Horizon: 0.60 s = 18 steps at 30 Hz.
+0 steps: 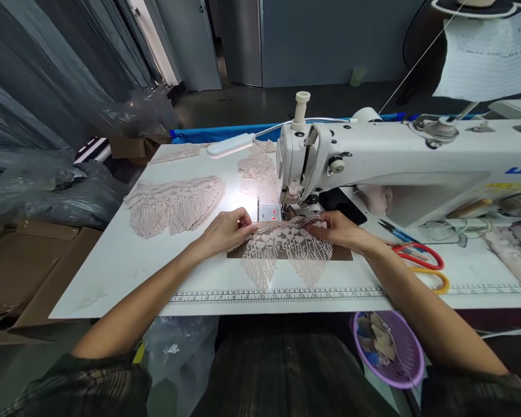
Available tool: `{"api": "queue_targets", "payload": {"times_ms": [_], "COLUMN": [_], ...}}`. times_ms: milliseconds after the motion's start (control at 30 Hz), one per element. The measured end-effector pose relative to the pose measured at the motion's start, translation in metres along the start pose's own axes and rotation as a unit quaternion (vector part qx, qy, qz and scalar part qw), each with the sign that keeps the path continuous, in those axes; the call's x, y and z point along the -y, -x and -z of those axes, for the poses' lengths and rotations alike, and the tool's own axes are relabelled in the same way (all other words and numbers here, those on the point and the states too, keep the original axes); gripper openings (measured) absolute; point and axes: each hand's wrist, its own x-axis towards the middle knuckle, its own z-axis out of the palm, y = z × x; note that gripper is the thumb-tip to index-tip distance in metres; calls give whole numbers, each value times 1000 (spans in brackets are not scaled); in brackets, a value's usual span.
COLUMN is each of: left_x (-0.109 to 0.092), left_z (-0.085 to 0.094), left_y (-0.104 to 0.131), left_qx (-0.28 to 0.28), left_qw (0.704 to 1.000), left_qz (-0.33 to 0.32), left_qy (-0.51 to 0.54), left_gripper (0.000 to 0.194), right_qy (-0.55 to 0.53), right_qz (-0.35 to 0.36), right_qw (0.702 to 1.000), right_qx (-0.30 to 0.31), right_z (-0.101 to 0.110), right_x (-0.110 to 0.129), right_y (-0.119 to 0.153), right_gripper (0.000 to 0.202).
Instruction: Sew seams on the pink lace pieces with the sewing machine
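Note:
A pink lace piece (286, 249) with two hanging scallops is stretched between my hands, just in front of the white sewing machine's needle area. My left hand (231, 230) pinches its left end, thumb and fingers closed on the edge. At the right end, my right hand (336, 227) grips the upper edge with thumb and forefinger. Metal needle plate (270, 213) lies just beyond the lace. The sewing machine (373, 147) stands behind and to the right. More lace pieces (178, 202) lie stacked on the left of the table, and others (258, 168) lie behind the machine's head.
Red-handled scissors (432, 255) with a yellow lower loop lie right of my right forearm. A dark phone-like object (342, 204) lies beneath the machine arm. A ruler strip (243, 296) runs along the table's front edge. Below hangs a purple basket (410, 353) with scraps.

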Motion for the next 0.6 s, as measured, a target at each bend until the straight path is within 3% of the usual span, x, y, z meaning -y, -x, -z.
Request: {"api": "queue_targets", "payload": {"times_ms": [167,267,333,433,533,600], "left_x": [14,15,10,2,-2,-1], "left_z": [-12,-18,-22,-24,-21,-17], "left_y": [-3,0,3,5,7,8], "left_qx": [-155,-181,-164,-71,51,87], "left_qw": [966,953,964,981,943,919], "left_qz": [-86,-182,-197,-116,-11,32], "left_qy": [-190,-160,-69,135,329,383], "left_gripper": [12,20,26,39,62,74], "right_qy": [145,190,157,1,-185,-252], "right_qz": [13,31,37,26,4,1], "right_qw": [986,977,983,999,983,966], "right_qx": [-77,-94,-86,-39,6,62], "right_z": [0,2,-3,-24,-50,-61], "right_x": [-3,2,7,20,36,42], "right_y": [2,10,13,11,2,-4], "right_gripper": [22,24,24,30,40,49]}}
